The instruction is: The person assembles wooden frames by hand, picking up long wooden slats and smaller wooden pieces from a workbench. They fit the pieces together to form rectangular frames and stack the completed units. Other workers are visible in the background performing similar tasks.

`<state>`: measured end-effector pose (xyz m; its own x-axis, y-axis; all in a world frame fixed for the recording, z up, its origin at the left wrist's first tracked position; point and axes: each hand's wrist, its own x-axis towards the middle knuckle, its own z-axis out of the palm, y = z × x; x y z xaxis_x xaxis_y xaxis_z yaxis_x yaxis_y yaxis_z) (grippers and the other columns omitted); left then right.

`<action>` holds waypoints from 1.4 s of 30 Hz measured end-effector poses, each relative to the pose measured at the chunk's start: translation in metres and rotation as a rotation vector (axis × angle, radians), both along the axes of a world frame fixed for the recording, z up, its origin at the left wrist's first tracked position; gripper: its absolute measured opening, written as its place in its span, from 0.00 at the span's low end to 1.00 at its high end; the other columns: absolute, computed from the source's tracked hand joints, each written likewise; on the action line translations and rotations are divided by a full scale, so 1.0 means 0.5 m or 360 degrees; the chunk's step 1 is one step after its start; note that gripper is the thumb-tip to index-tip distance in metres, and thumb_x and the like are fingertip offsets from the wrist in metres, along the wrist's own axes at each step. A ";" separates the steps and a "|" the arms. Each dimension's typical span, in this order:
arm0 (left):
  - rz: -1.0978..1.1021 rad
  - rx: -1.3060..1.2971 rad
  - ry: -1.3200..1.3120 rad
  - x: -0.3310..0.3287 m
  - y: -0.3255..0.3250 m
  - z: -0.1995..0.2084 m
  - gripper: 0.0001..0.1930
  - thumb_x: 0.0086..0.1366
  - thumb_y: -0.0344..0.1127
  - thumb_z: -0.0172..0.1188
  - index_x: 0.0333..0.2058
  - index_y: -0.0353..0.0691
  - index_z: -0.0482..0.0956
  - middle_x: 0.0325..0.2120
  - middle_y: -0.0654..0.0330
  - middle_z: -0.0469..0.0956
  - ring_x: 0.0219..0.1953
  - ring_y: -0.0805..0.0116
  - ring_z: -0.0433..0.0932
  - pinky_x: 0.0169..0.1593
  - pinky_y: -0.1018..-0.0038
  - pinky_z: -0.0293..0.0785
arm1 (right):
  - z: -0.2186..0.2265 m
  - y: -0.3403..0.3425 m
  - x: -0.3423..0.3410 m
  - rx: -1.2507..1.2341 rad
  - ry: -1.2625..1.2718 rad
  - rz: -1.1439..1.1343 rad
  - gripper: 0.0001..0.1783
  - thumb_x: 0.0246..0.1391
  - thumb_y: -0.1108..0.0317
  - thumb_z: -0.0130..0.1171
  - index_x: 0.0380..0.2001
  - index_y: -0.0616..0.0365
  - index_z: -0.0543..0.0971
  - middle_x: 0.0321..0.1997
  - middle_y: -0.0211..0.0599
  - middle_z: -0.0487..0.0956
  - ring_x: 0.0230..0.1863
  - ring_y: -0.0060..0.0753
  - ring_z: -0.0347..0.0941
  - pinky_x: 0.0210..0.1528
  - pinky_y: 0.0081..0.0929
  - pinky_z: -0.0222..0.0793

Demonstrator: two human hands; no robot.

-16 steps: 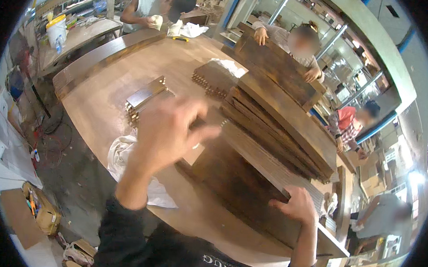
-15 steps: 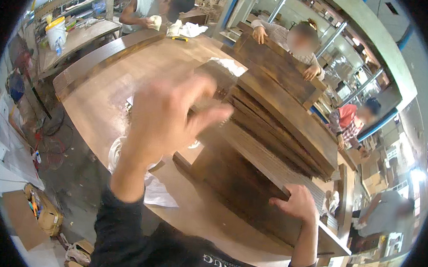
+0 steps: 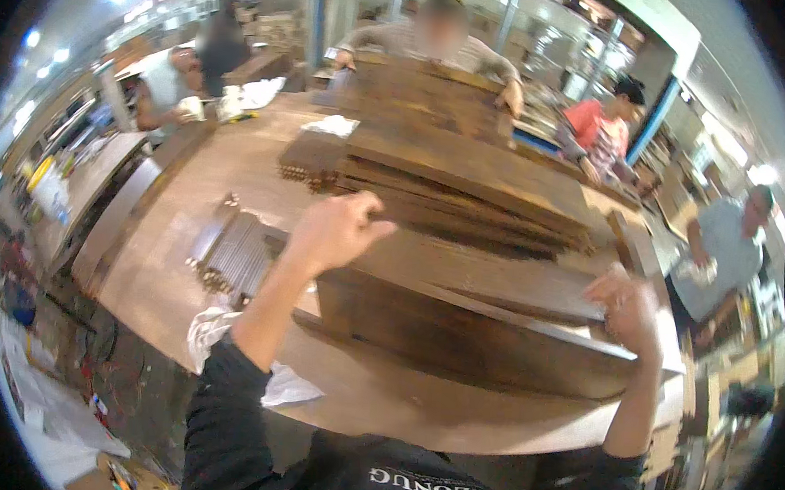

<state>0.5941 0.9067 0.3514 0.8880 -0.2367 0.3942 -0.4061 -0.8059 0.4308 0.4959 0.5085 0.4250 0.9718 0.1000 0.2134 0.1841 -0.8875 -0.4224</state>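
Before me a dark brown wooden panel (image 3: pixel 485 343) stands tilted on its long edge on the table. My left hand (image 3: pixel 340 229) is raised near its far left corner, fingers bent and thumb apart, with nothing visible between them. Near the panel's right end is my right hand (image 3: pixel 629 311), blurred, its fingers seeming apart; whether it touches the wood is unclear. Behind the panel lies a stack of dark boards (image 3: pixel 467 173). To the left of my left hand lies a bundle of thin metallic-looking strips (image 3: pixel 237 253).
A white cloth (image 3: pixel 209 331) rests at the table's (image 3: pixel 169 269) near left edge. A person (image 3: pixel 439 39) across the table has hands on an upright board (image 3: pixel 427 100). Other people stand at the left and right. A yellow-rimmed white bucket (image 3: pixel 49 190) is at the far left.
My view has swung, and the scene sits differently. My right hand has left its grip on the panel's edge. My left hand has moved away from me, uncovering the strips.
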 end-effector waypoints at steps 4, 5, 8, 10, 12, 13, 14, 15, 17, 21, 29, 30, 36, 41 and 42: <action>-0.0068 -0.0052 0.0117 0.001 -0.045 0.008 0.17 0.54 0.49 0.61 0.34 0.42 0.76 0.25 0.57 0.80 0.31 0.60 0.79 0.34 0.67 0.73 | -0.099 -0.140 -0.043 -0.0649 -0.0471 -0.0143 0.09 0.52 0.64 0.54 0.25 0.57 0.77 0.22 0.39 0.75 0.26 0.41 0.72 0.29 0.36 0.68; -0.0126 -0.0128 -0.0010 -0.002 -0.050 0.001 0.16 0.54 0.48 0.62 0.32 0.41 0.76 0.24 0.56 0.79 0.28 0.60 0.78 0.32 0.69 0.72 | -0.179 -0.155 -0.027 -0.0884 -0.0569 0.0004 0.10 0.53 0.64 0.52 0.23 0.57 0.76 0.21 0.41 0.74 0.25 0.43 0.71 0.28 0.38 0.67; -0.0484 -0.0219 -0.0196 -0.015 -0.017 -0.001 0.23 0.52 0.55 0.62 0.32 0.38 0.76 0.21 0.57 0.76 0.25 0.61 0.77 0.31 0.71 0.71 | -0.169 -0.063 -0.008 -0.0202 -0.0371 -0.0318 0.20 0.58 0.57 0.46 0.21 0.60 0.76 0.23 0.49 0.75 0.31 0.57 0.72 0.34 0.46 0.67; -0.0607 -0.0005 -0.0030 -0.054 -0.019 0.019 0.31 0.38 0.60 0.69 0.34 0.40 0.78 0.21 0.59 0.76 0.26 0.61 0.77 0.33 0.70 0.72 | -0.147 -0.053 -0.020 -0.0037 -0.0379 -0.0350 0.18 0.57 0.59 0.48 0.20 0.61 0.73 0.25 0.50 0.74 0.31 0.55 0.71 0.33 0.44 0.65; -0.0670 0.0373 0.0067 -0.100 -0.057 0.037 0.27 0.32 0.52 0.73 0.32 0.43 0.80 0.22 0.60 0.77 0.27 0.61 0.75 0.35 0.68 0.69 | -0.134 -0.059 -0.072 0.0126 -0.0746 -0.0472 0.13 0.54 0.63 0.52 0.21 0.60 0.73 0.25 0.44 0.74 0.32 0.49 0.71 0.34 0.35 0.64; -0.0631 0.0574 -0.0063 -0.129 -0.065 0.023 0.25 0.32 0.49 0.74 0.31 0.44 0.80 0.22 0.61 0.78 0.27 0.60 0.74 0.36 0.68 0.67 | -0.144 -0.063 -0.101 0.0096 -0.1115 -0.0572 0.08 0.50 0.66 0.56 0.23 0.58 0.72 0.29 0.38 0.74 0.37 0.45 0.70 0.38 0.29 0.61; -0.0639 0.0396 -0.0084 -0.129 -0.034 -0.025 0.20 0.32 0.43 0.74 0.28 0.47 0.81 0.22 0.62 0.78 0.26 0.61 0.73 0.37 0.67 0.64 | -0.160 -0.068 -0.127 0.0018 -0.1528 -0.0678 0.06 0.49 0.70 0.54 0.30 0.59 0.72 0.37 0.43 0.73 0.45 0.45 0.68 0.49 0.33 0.60; -0.0538 0.0558 -0.0020 -0.157 -0.032 -0.019 0.16 0.33 0.39 0.73 0.26 0.47 0.81 0.20 0.63 0.78 0.26 0.61 0.73 0.34 0.67 0.65 | -0.188 -0.079 -0.152 0.0090 -0.1863 -0.0951 0.12 0.49 0.70 0.55 0.38 0.60 0.70 0.44 0.43 0.71 0.50 0.43 0.64 0.54 0.34 0.56; -0.0572 0.0506 -0.0091 -0.208 -0.043 -0.026 0.13 0.32 0.32 0.69 0.24 0.47 0.81 0.19 0.62 0.78 0.24 0.60 0.74 0.30 0.67 0.65 | -0.283 -0.114 -0.227 0.0526 -0.2195 -0.1495 0.23 0.51 0.66 0.55 0.49 0.60 0.65 0.54 0.42 0.66 0.58 0.40 0.59 0.61 0.34 0.49; -0.0809 0.0723 0.0455 -0.308 -0.019 -0.040 0.18 0.34 0.30 0.64 0.31 0.42 0.78 0.29 0.56 0.79 0.37 0.55 0.76 0.39 0.66 0.70 | -0.409 -0.084 -0.389 0.2795 -0.1446 -0.1159 0.28 0.53 0.53 0.50 0.54 0.57 0.65 0.55 0.39 0.67 0.57 0.40 0.62 0.61 0.39 0.54; -0.1247 0.0607 0.1010 -0.167 -0.151 -0.177 0.26 0.45 0.43 0.65 0.44 0.39 0.75 0.43 0.50 0.74 0.46 0.52 0.72 0.48 0.64 0.69 | -0.557 -0.006 -0.483 0.3951 -0.1185 -0.0582 0.23 0.51 0.60 0.49 0.48 0.62 0.70 0.48 0.43 0.74 0.51 0.44 0.69 0.55 0.41 0.63; -0.1091 0.0659 0.0987 -0.131 -0.183 -0.212 0.29 0.48 0.48 0.65 0.47 0.39 0.73 0.47 0.49 0.71 0.49 0.51 0.70 0.51 0.63 0.67 | -0.572 0.000 -0.483 0.3947 -0.1100 -0.0709 0.23 0.51 0.61 0.49 0.48 0.63 0.70 0.48 0.43 0.74 0.50 0.44 0.69 0.55 0.41 0.63; -0.0995 0.0581 0.0471 -0.071 -0.414 -0.417 0.34 0.45 0.54 0.67 0.46 0.37 0.72 0.42 0.48 0.73 0.45 0.51 0.72 0.49 0.62 0.68 | -0.603 0.035 -0.507 0.3987 -0.0904 -0.1026 0.21 0.51 0.68 0.51 0.48 0.65 0.69 0.47 0.44 0.74 0.49 0.44 0.70 0.54 0.43 0.64; -0.1064 0.0666 0.1142 -0.035 -0.479 -0.407 0.33 0.35 0.56 0.73 0.34 0.35 0.77 0.31 0.50 0.76 0.35 0.52 0.75 0.38 0.65 0.71 | -0.609 0.047 -0.545 0.4049 -0.0945 -0.0799 0.24 0.51 0.66 0.51 0.51 0.63 0.67 0.51 0.45 0.72 0.51 0.45 0.69 0.56 0.44 0.62; -0.1035 0.0672 0.1115 -0.018 -0.464 -0.406 0.31 0.34 0.55 0.73 0.30 0.35 0.77 0.28 0.51 0.75 0.33 0.52 0.75 0.36 0.66 0.70 | -0.604 0.046 -0.544 0.4061 -0.0927 -0.0695 0.24 0.51 0.65 0.51 0.52 0.63 0.67 0.51 0.45 0.72 0.52 0.46 0.68 0.57 0.44 0.62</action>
<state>0.5850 0.6747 0.1482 0.5379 -0.7496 -0.3858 -0.5833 -0.6613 0.4717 0.2238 0.5314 0.1230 0.7166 -0.6223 -0.3150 0.6116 0.7777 -0.1450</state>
